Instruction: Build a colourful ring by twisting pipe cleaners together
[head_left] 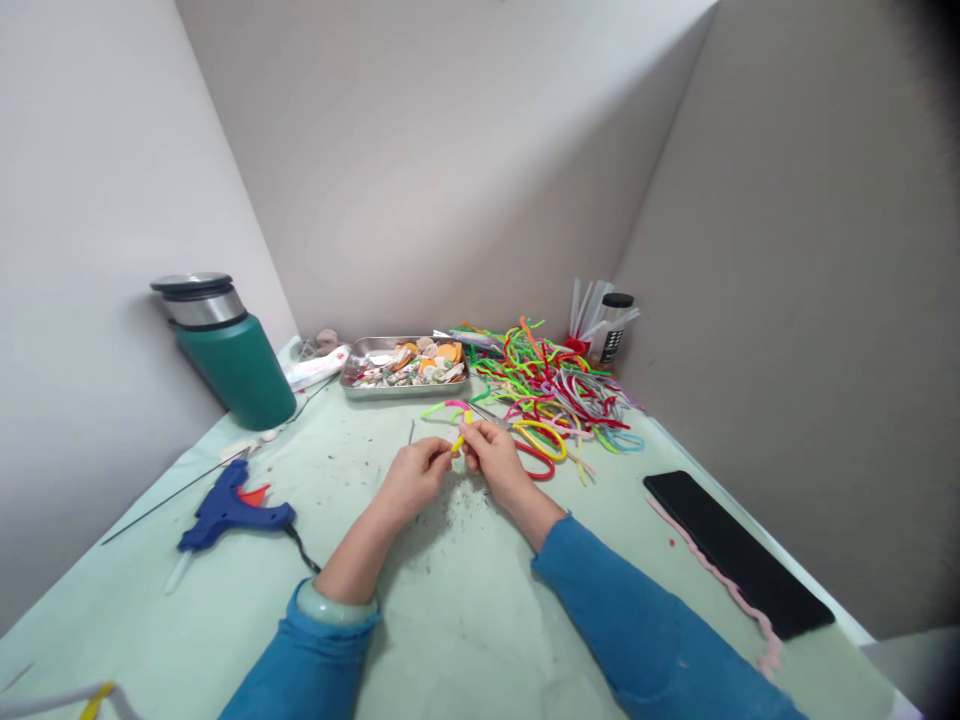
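Observation:
Over the middle of the table, my left hand (412,476) and my right hand (491,456) meet, fingertips pinched on a short yellow pipe cleaner (457,444). Its upper end sticks up past the right fingers. A pink and green length (454,404) shows just behind it; whether the two are joined I cannot tell. Scissors with yellow and red handles (559,452) lie right beside my right hand. Behind them spreads a tangled heap of many-coloured pipe cleaners (559,375).
A blue glue gun (232,510) lies at left, near a green bottle (240,370). At the back stands a metal tray (409,393) of small discs and scraps. A black phone-like slab (739,555) with a pink strip (709,565) lies at right, a black-lidded jar (613,330) behind.

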